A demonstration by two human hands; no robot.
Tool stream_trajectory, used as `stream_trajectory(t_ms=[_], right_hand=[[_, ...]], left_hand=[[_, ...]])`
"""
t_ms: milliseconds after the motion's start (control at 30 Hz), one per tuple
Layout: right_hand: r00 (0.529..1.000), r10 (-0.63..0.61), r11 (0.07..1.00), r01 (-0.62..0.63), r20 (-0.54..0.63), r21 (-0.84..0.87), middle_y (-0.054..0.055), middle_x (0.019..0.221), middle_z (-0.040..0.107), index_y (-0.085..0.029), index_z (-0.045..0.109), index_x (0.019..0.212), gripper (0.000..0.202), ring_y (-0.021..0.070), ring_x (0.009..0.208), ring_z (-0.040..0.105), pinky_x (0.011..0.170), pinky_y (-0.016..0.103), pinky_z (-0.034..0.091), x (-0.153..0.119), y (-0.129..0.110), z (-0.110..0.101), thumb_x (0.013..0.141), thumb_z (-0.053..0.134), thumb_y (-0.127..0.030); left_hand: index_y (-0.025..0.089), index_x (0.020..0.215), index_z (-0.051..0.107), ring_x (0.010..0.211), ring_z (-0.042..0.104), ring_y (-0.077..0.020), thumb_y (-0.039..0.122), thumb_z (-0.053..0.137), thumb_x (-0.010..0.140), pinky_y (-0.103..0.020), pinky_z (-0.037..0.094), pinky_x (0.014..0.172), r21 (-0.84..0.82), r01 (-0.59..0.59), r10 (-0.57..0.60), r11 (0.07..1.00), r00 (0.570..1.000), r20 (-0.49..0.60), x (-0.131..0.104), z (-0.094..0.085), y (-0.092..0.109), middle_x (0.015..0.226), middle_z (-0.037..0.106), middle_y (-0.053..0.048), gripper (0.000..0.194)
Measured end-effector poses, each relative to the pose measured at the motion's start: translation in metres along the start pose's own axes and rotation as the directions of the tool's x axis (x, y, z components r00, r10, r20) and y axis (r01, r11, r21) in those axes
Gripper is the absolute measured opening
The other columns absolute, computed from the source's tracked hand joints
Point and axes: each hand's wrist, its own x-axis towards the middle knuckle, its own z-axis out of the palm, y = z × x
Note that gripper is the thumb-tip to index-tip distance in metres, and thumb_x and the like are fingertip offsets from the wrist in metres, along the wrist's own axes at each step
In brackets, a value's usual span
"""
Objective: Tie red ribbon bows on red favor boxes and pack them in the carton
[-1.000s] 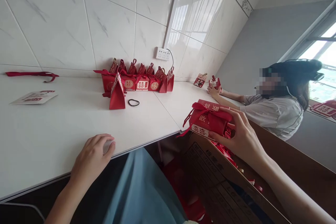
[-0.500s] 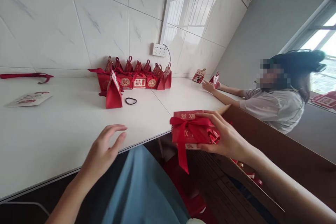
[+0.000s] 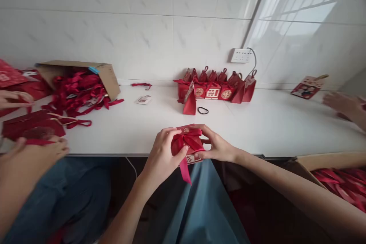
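A red gift box [image 3: 187,143] with a ribbon bow on top is held between my two hands at the table's front edge, above my lap. My left hand [image 3: 164,152] grips its left side, thumb pressed near the bow. On the box's right side, my right hand [image 3: 217,146] has its fingers and thumb closed around the edge. One ribbon tail hangs from the front. Beyond the box stands a red triangular box [image 3: 190,103], with a black hair tie [image 3: 203,110] lying beside it.
Against the wall is a row of red gift boxes [image 3: 213,91]. A tipped cardboard box [image 3: 110,80] spills red ribbons at left, near another person's hands [image 3: 42,160]. At right lie a printed red box [image 3: 307,87], a person's hand [image 3: 341,103] and a carton [image 3: 309,162] of red ribbons.
My view has swung left. The gift box has come in front of me in my right hand, and my left hand, open and apart from it before, now grips it too.
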Motion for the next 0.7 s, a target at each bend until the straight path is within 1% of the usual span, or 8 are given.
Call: stream_trajectory(t_ms=[100, 200, 267, 333, 400, 467, 600, 700], right_hand=[[1.000, -0.003, 1.000, 0.003, -0.019, -0.017, 0.011, 0.138, 0.038, -0.028, 0.034, 0.129, 0.065, 0.0228, 0.130, 0.040, 0.102, 0.044, 0.042, 0.010, 0.009, 0.007, 0.075, 0.069, -0.038], [0.988, -0.008, 0.989, -0.016, -0.157, -0.149, 0.014, 0.137, 0.038, -0.026, 0.032, 0.126, 0.068, 0.0267, 0.129, 0.041, 0.099, 0.049, 0.044, 0.010, 0.007, 0.010, 0.073, 0.070, -0.046], [0.967, -0.029, 0.969, -0.034, -0.251, -0.245, 0.015, 0.128, 0.045, -0.022, 0.037, 0.116, 0.056, 0.0271, 0.117, 0.051, 0.091, 0.049, 0.049, 0.008, 0.002, 0.013, 0.076, 0.064, -0.051], [0.952, -0.038, 0.940, -0.069, -0.303, -0.334, 0.013, 0.112, 0.053, -0.021, 0.040, 0.104, 0.043, 0.0250, 0.099, 0.059, 0.080, 0.046, 0.054, 0.007, -0.004, 0.018, 0.081, 0.057, -0.053], [0.951, -0.030, 0.908, -0.103, -0.308, -0.406, 0.010, 0.100, 0.057, -0.021, 0.042, 0.097, 0.034, 0.0225, 0.085, 0.061, 0.071, 0.042, 0.054, 0.007, -0.007, 0.023, 0.083, 0.053, -0.051], [0.957, -0.029, 0.893, -0.105, -0.288, -0.438, 0.007, 0.093, 0.057, -0.022, 0.045, 0.093, 0.029, 0.0207, 0.079, 0.061, 0.068, 0.039, 0.054, 0.009, -0.009, 0.027, 0.085, 0.053, -0.049], [0.960, -0.047, 0.900, -0.079, -0.276, -0.429, 0.005, 0.087, 0.058, -0.022, 0.049, 0.085, 0.020, 0.0175, 0.072, 0.060, 0.064, 0.034, 0.053, 0.014, -0.008, 0.028, 0.087, 0.050, -0.042], [0.961, -0.068, 0.911, -0.050, -0.268, -0.410, 0.004, 0.084, 0.059, -0.022, 0.050, 0.079, 0.020, 0.0171, 0.072, 0.061, 0.062, 0.031, 0.053, 0.016, -0.007, 0.026, 0.089, 0.048, -0.039]], left_hand=[[0.022, 0.115, 0.047, 0.115, 0.050, -0.0205, 0.029, 0.050, 0.088, -0.038, 0.043, 0.098, 0.016, 0.037, -0.036, 0.999, 0.999, -0.030, -0.003, -0.004, -0.012, 0.117, 0.052, -0.008, 0.028], [0.021, 0.118, 0.041, 0.115, 0.048, -0.0225, 0.033, 0.051, 0.086, -0.039, 0.045, 0.094, 0.053, 0.080, -0.071, 0.995, 0.986, -0.153, -0.006, -0.008, -0.017, 0.120, 0.050, -0.010, 0.036], [0.019, 0.113, 0.041, 0.110, 0.051, -0.0250, 0.040, 0.057, 0.081, -0.040, 0.048, 0.087, 0.086, 0.145, -0.122, 0.986, 0.965, -0.232, -0.010, -0.010, -0.014, 0.114, 0.050, -0.011, 0.041], [0.020, 0.100, 0.042, 0.096, 0.055, -0.0248, 0.046, 0.062, 0.074, -0.039, 0.050, 0.078, 0.106, 0.205, -0.170, 0.973, 0.946, -0.275, -0.015, -0.010, -0.007, 0.100, 0.052, -0.008, 0.042], [0.022, 0.087, 0.040, 0.081, 0.056, -0.0223, 0.047, 0.064, 0.070, -0.036, 0.050, 0.069, 0.115, 0.230, -0.190, 0.966, 0.941, -0.281, -0.018, -0.008, 0.000, 0.085, 0.051, -0.004, 0.038], [0.023, 0.080, 0.038, 0.072, 0.055, -0.0203, 0.044, 0.064, 0.070, -0.034, 0.049, 0.064, 0.116, 0.236, -0.198, 0.965, 0.942, -0.271, -0.020, -0.004, 0.006, 0.076, 0.050, -0.001, 0.036], [0.023, 0.080, 0.037, 0.069, 0.057, -0.0187, 0.036, 0.058, 0.075, -0.030, 0.047, 0.061, 0.095, 0.244, -0.217, 0.965, 0.948, -0.234, -0.020, 0.003, 0.004, 0.078, 0.053, -0.001, 0.025], [0.023, 0.083, 0.041, 0.068, 0.059, -0.0169, 0.029, 0.049, 0.081, -0.028, 0.045, 0.061, 0.093, 0.228, -0.210, 0.969, 0.962, -0.177, -0.021, 0.000, -0.003, 0.078, 0.056, 0.000, 0.010]])
